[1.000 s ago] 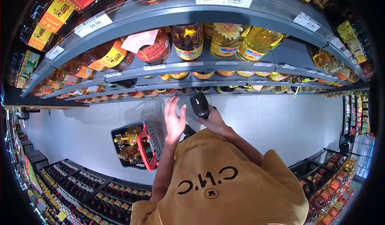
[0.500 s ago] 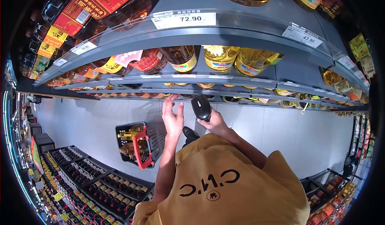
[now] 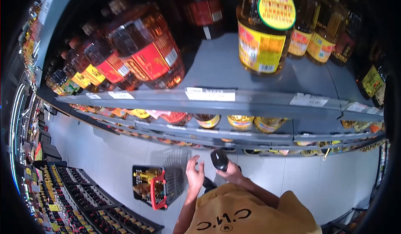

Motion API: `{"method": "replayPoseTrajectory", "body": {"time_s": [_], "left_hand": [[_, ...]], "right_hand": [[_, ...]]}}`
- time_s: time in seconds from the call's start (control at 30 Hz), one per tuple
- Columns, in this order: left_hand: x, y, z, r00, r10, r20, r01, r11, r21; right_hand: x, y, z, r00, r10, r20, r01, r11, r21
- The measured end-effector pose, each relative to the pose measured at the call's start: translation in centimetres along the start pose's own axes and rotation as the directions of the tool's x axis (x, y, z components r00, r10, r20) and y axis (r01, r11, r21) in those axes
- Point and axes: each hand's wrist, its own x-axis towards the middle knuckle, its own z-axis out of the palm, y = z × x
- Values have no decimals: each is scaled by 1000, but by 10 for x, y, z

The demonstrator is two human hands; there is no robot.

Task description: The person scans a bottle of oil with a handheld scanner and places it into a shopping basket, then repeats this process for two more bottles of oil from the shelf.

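My left hand (image 3: 195,173) is raised in front of the lower shelves, its fingers apart and nothing in it. Beside it, my right hand (image 3: 229,172) grips the handle of a black handheld scanner (image 3: 219,159), whose rounded head points toward the shelf. On the upper shelf (image 3: 217,63) stand large oil bottles, among them one with a red label (image 3: 152,60) and one with a yellow label (image 3: 264,46). A white price tag (image 3: 210,94) sits on that shelf's edge. Neither hand touches the shelves or bottles.
A black basket (image 3: 173,184) with a red handle (image 3: 158,192) stands on the floor (image 3: 112,150) to the left, holding bottles. Lower shelf rows carry more oil bottles (image 3: 240,121). Behind, at the lower left, is a rack of dark bottles (image 3: 83,190).
The view has tilted up, showing more of the upper shelf; hands, basket and floor appear lower in the picture. The right hand still holds the scanner, and the left stays open.
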Motion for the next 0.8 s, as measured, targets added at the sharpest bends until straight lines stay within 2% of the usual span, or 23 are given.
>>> {"method": "replayPoseTrajectory", "body": {"time_s": [0.23,0.37,0.5,0.6,0.63,0.67,0.77,0.8], "left_hand": [[-2,-4,1,999,-48,-16,48,999,16],[-1,-5,8,998,37,-49,-35,999,34],[-2,7,11,999,-29,-23,29,1000,-6],[-1,27,8,995,-56,-79,51,997,-64],[2,43,2,993,25,-119,-27,1000,-12],[6,57,-3,989,47,-142,-53,998,-35],[22,107,-18,964,160,-211,-175,983,-52],[29,121,-21,955,190,-226,-213,973,-83]], "right_hand": [[12,0,4,998,9,67,-7,999,-36],[23,19,5,987,-136,82,138,990,-15],[25,12,-7,983,-129,132,140,987,-80],[19,2,-17,987,-141,79,146,987,-68],[16,-7,-22,988,-140,61,143,988,-62],[12,-18,-30,992,-100,80,104,994,-44],[-8,-81,-56,954,-299,23,297,954,46],[-8,-67,-55,967,-256,3,256,966,-24]]}}
